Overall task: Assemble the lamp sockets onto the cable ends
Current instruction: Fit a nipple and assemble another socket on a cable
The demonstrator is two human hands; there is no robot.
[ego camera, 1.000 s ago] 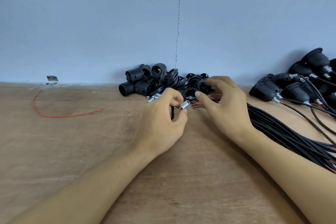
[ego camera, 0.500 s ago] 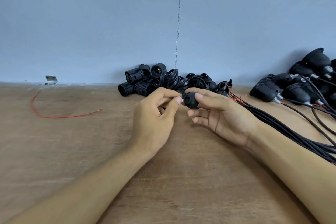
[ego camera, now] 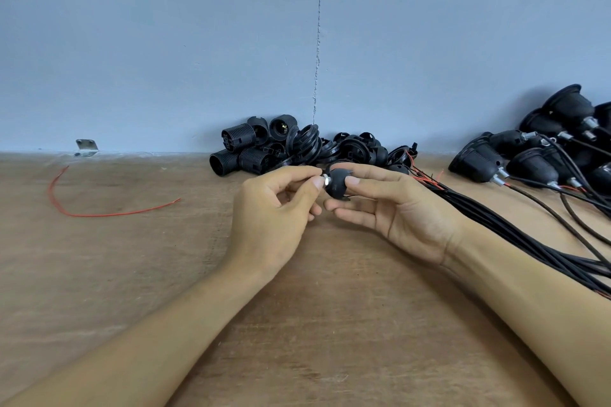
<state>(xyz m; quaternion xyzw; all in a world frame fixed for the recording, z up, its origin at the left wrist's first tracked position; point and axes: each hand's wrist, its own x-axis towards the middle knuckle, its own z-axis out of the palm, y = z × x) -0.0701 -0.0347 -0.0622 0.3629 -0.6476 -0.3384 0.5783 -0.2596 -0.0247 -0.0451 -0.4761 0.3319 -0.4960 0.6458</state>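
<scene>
My right hand [ego camera: 393, 208] holds a small black socket cap [ego camera: 336, 183] between thumb and fingertips, above the wooden table [ego camera: 165, 274]. My left hand [ego camera: 274, 211] pinches a small silver metal fitting [ego camera: 325, 180] against the cap's left end. Behind the hands lies a pile of loose black socket parts [ego camera: 264, 149] against the wall. A bundle of black cables [ego camera: 512, 235] with red wire ends runs off to the right under my right forearm.
Several assembled black sockets on cables [ego camera: 529, 158] lie at the right by the wall. A loose red wire [ego camera: 99, 208] curves on the table at the left. A small metal bracket [ego camera: 86, 147] sits at the wall's foot.
My right hand picked a black cap from the pile and brought it to my left hand. The silver fitting now meets the cap's end, and both hands have lifted slightly.
</scene>
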